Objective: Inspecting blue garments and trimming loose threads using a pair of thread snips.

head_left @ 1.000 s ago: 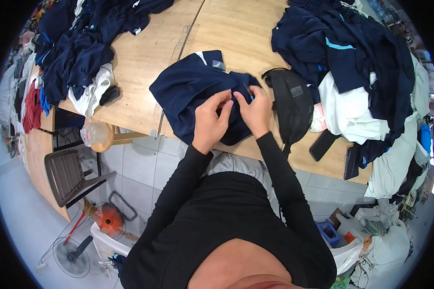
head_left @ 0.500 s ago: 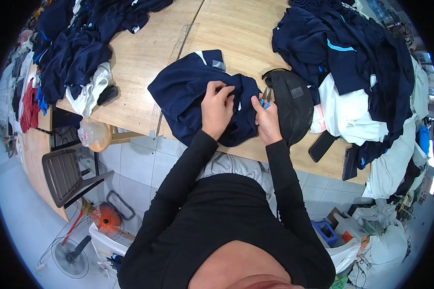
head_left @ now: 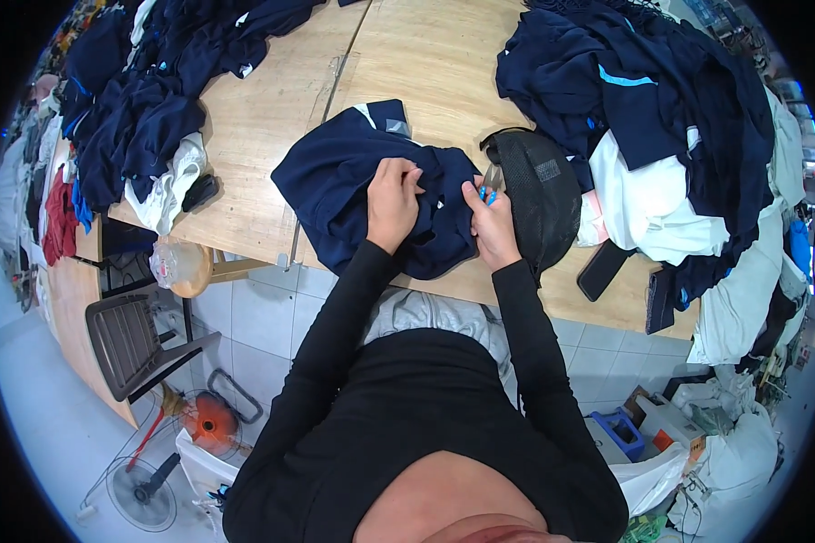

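Note:
A navy blue garment (head_left: 330, 181) lies bunched at the table's front edge, with a white strip and a small grey patch at its far corner. My left hand (head_left: 394, 204) is over its middle, fingers curled in and thumb close to them; what they pinch, if anything, is hidden. In my right hand (head_left: 494, 226), at the garment's right side, is a pair of thread snips (head_left: 490, 192) with blue handles. Their metal blades point away from me, beside a black mesh cap (head_left: 543, 195).
Navy garments (head_left: 643, 81) and white cloth (head_left: 656, 204) are heaped at the right, near a dark phone (head_left: 604, 270). Another navy pile (head_left: 136, 118) covers the far left. Below the table's left side stand a wooden stool (head_left: 195, 271), a brown chair (head_left: 122, 344) and a fan (head_left: 142, 489).
My left hand has shifted slightly left, and its fingers have drawn closer together. The right hand, still holding the snips, has moved a little left. The whole view has shifted slightly.

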The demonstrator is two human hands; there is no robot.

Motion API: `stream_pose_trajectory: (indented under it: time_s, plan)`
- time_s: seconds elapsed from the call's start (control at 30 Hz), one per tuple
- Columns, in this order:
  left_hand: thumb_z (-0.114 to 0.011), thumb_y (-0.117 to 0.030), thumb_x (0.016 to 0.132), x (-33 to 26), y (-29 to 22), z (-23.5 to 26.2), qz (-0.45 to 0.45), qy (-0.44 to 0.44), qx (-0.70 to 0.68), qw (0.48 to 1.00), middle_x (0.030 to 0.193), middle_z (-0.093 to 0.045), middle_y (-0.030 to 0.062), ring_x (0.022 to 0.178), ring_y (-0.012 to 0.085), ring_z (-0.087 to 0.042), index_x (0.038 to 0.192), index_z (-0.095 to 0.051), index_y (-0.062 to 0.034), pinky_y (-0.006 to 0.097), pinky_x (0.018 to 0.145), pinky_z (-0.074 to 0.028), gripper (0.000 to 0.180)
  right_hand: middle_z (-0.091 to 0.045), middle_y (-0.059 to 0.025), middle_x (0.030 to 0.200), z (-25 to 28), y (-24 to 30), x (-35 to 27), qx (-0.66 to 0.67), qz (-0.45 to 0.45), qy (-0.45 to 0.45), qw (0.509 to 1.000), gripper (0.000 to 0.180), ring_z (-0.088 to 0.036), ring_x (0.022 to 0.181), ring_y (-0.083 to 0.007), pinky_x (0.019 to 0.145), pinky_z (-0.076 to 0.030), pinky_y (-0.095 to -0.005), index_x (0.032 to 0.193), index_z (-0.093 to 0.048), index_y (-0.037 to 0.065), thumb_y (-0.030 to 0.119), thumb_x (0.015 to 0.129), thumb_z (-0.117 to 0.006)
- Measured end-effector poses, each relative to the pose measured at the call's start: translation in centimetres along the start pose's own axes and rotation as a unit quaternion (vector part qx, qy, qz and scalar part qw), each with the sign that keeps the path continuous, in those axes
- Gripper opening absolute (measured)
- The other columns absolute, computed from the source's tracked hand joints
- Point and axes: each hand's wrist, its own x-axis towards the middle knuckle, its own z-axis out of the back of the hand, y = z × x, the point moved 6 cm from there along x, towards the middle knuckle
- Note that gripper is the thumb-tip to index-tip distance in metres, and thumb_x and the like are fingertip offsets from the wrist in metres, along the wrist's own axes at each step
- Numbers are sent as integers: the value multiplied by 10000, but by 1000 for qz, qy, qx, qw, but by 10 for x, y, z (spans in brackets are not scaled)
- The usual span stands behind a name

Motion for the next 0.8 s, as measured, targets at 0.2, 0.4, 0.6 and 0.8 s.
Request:
stream_pose_trajectory:
  time_s: [0.2,0.4,0.6,0.8]
  plan:
    - [-672,-27,1095,-4,7,6,53,-18,-91,994,996,-656,135,713,199,-758,1031,-626,42,300,626,-596,104,-510,100,752,0,3,0,-10,17,8,1000,279,-412,505,-17,446,-310,-249,1258,-692,74,279,1086,-770]
    - [-670,-52,1106,-14,-5,14,93,3,-132,987,994,-717,116,773,172,-772,1031,-649,37,283,690,-612,118,-526,91,765,4,-6,-1,7,-3,6,1000,319,-440,510,-19,455,-329,-242,1289,-673,56,273,1081,-779]
    - [-698,-33,1074,-17,-24,37,28,17,-118,992,1124,-774,141,903,188,-749,1018,-660,31,298,823,-580,93,-573,74,854,4,0,0,21,14,16,1000,345,-477,580,-9,501,-374,-225,1261,-698,11,274,1063,-804]
    - [-675,-45,1099,-33,-41,60,43,41,-159,986,1327,-741,151,1090,139,-675,1050,-652,16,291,937,-549,81,-712,-24,1096,0,34,-41,-110,264,-87,954,349,-577,810,-57,739,-495,-246,1302,-729,-39,131,1013,-825]
